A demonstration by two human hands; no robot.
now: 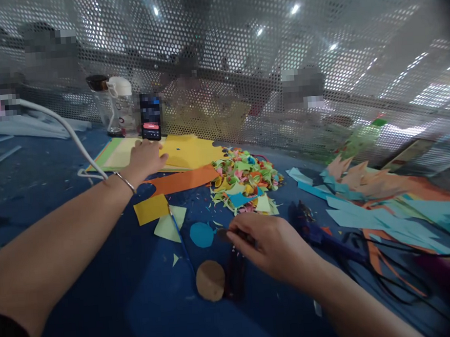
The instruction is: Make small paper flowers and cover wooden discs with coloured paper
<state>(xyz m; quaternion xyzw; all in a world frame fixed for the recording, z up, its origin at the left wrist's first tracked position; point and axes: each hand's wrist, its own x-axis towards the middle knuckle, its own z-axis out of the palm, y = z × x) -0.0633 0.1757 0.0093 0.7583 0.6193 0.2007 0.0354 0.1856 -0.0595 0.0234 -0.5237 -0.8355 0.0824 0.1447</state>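
My left hand (147, 156) reaches over the stack of yellow and green paper (193, 151), fingers forward and thumb apart, just below an upright phone (151, 117). Whether it touches the sheets I cannot tell. My right hand (264, 237) is closed, fingers pinched round a small dark thing (222, 234) that I cannot make out. Just left of its fingertips lies a round blue paper piece (202, 234). A brown disc (210, 281) sits nearer me, beside a dark, blurred object (235, 273). A blue pencil-like stick (181, 238) crosses a pale green paper square (170, 225).
A heap of coloured paper scraps (247, 180) lies beyond my right hand. Orange paper (183, 180) stretches beside it. Two bottles (122, 106) stand at the back by a perforated metal screen (209, 51). A white cable (68, 128) arches at left; blue strips (367, 215) and dark cords lie right.
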